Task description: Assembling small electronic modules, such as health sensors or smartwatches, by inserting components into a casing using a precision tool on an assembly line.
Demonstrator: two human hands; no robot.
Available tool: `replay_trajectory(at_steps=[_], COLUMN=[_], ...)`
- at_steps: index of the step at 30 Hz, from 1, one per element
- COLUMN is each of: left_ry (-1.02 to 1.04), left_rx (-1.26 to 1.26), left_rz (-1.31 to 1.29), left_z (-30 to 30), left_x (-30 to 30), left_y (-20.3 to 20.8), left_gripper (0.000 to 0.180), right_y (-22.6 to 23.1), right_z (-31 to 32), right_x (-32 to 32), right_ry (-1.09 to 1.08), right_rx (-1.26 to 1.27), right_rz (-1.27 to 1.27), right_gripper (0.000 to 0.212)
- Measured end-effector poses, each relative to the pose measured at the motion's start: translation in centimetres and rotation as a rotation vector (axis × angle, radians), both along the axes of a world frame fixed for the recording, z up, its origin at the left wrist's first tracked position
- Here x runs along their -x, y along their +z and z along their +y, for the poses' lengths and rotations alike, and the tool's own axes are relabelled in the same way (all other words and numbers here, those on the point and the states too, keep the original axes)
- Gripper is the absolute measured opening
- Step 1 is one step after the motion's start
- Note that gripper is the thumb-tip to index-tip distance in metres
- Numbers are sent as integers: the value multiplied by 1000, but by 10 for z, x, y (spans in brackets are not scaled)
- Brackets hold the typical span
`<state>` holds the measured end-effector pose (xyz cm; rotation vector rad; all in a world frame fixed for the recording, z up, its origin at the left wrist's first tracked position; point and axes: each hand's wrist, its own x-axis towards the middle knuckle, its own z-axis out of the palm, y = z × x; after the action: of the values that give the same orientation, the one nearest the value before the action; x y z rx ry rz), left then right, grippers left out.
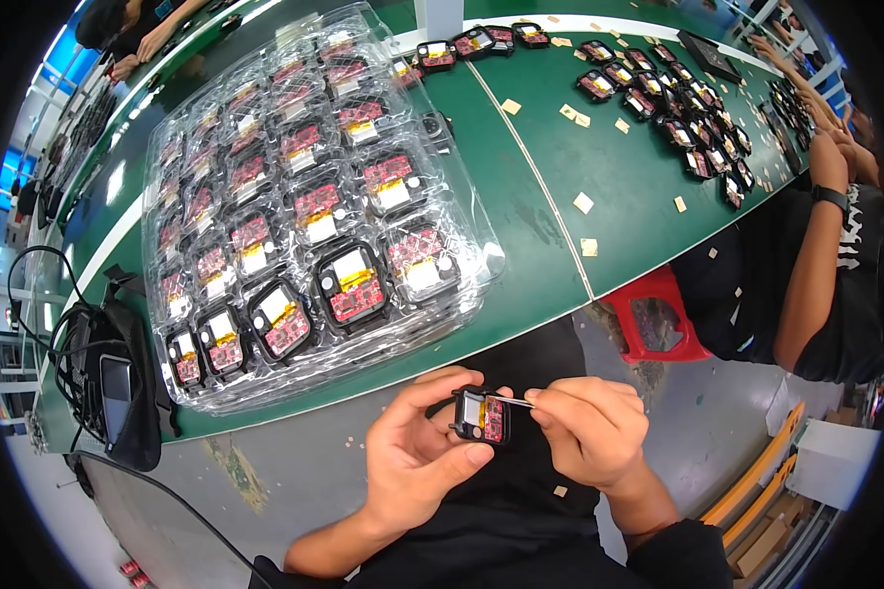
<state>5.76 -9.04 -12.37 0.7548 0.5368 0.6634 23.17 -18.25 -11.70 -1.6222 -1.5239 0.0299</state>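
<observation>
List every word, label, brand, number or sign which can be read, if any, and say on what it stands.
None is clear enough to quote.
Red circuit board held in the left hand: any marking is too small.
White print on a co-worker's dark shirt: too blurred.

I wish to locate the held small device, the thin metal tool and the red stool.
Small device (pixel 482 416), head view: middle of its open face.
Thin metal tool (pixel 514 401), head view: its exposed shaft.
Red stool (pixel 652 286), head view: the plastic above its opening.
</observation>
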Motion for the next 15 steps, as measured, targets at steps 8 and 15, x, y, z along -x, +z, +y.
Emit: replay_trajectory(at_steps=[8,15], left_ry=[-96,-7], left_rx=[-98,-97], left_rz=[-88,-52], left_z=[2,-4], left_x=[8,4], left_y=[-11,-3], left_gripper=[59,59], right_y=[-7,0], right_z=[-1,-5], right_x=[4,7], right_ry=[6,-10], right_rx=[-13,30], right_rz=[-40,-202], right_gripper=[27,22])
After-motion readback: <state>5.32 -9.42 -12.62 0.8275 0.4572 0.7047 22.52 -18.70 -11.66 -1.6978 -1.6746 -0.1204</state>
